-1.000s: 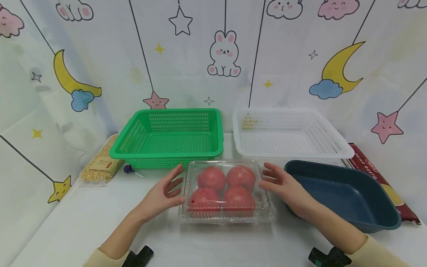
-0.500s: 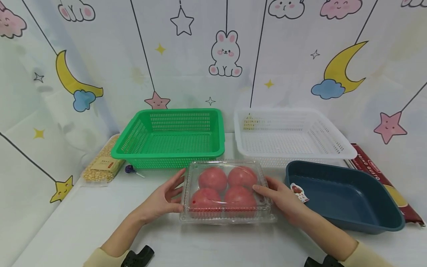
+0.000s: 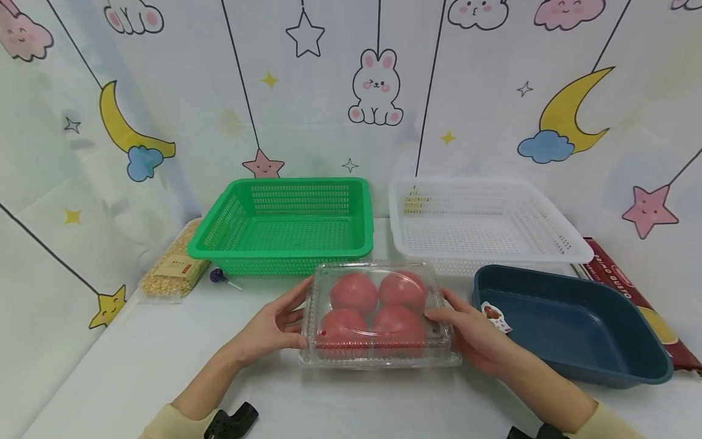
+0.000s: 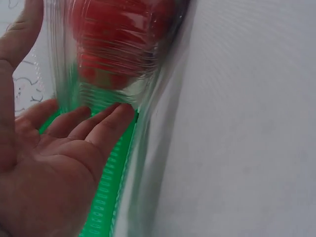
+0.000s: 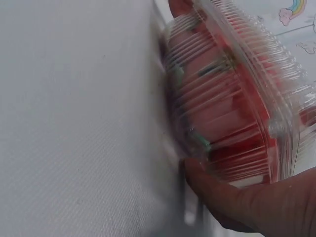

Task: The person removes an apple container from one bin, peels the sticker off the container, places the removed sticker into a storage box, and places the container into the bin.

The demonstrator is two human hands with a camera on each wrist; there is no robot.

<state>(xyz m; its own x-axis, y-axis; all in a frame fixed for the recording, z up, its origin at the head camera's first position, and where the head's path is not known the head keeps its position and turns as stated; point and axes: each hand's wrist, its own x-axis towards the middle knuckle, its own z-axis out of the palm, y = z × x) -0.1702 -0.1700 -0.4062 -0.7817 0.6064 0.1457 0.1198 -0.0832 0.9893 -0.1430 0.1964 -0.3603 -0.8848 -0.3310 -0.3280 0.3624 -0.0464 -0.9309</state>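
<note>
My left hand [image 3: 269,329] and right hand [image 3: 474,338] clamp opposite sides of clear tomato box [image 3: 378,314] on worktop [image 3: 137,366], green basket [image 3: 285,225] just behind.

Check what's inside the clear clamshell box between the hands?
Inside the clear clamshell box sit four red tomatoes, two by two, lid closed. Their undersides and anything beneath them are hidden. The left hand and right hand grip its sides.
</note>
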